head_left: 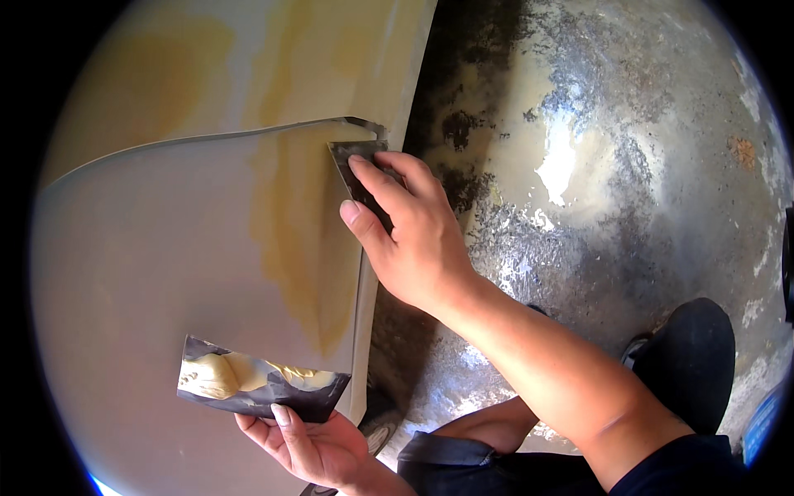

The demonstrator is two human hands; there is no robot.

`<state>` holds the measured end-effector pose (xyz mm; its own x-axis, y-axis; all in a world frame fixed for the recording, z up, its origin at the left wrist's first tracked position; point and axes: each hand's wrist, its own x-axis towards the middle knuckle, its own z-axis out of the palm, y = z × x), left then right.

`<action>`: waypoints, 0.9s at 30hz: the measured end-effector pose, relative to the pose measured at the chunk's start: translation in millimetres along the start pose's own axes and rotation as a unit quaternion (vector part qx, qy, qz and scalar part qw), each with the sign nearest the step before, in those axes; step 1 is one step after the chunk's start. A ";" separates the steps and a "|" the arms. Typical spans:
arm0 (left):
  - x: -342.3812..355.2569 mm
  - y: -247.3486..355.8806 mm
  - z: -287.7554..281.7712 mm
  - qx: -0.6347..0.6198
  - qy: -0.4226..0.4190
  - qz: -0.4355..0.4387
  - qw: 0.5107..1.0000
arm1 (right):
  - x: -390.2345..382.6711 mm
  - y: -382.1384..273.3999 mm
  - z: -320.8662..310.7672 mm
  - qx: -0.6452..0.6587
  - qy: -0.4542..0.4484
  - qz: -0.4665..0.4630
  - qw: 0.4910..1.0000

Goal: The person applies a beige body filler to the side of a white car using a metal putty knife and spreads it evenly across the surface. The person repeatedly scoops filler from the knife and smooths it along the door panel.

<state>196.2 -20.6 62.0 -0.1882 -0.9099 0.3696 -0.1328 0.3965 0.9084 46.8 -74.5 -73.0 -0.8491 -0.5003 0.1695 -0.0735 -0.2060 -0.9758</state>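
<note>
In my left hand [318,450] is a dark flat plate [308,398], its thumb on top and fingers beneath. Pale beige putty [211,374] is smeared over the plate's upper face, thickest at its left end. My right hand [426,236] grips a dark, thin putty spreader [361,192], fingertips pressing on its face. The spreader lies against the edge of a grey vehicle panel [157,256], just below a curved panel gap [240,132]. Beside it, a yellowish filler patch [285,256] runs down the panel. The spreader's lower part is hidden behind my right hand.
A second panel [314,58] with yellowish stains continues above the gap. To the right lies a worn, stained concrete floor [595,231]. My bent knee in dark clothing [691,364] is at lower right. A blue object [762,426] shows at the right rim.
</note>
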 end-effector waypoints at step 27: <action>-2.2 4.5 12.2 -0.011 -0.012 -0.007 1.000 | -26.6 4.0 -23.6 0.025 -0.105 -0.011 0.994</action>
<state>184.2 -15.3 62.9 -0.2091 -0.9120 0.3528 -0.1149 0.3812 0.9173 56.7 -42.2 -84.7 -0.7186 -0.6594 0.2208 -0.0593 -0.2582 -0.9643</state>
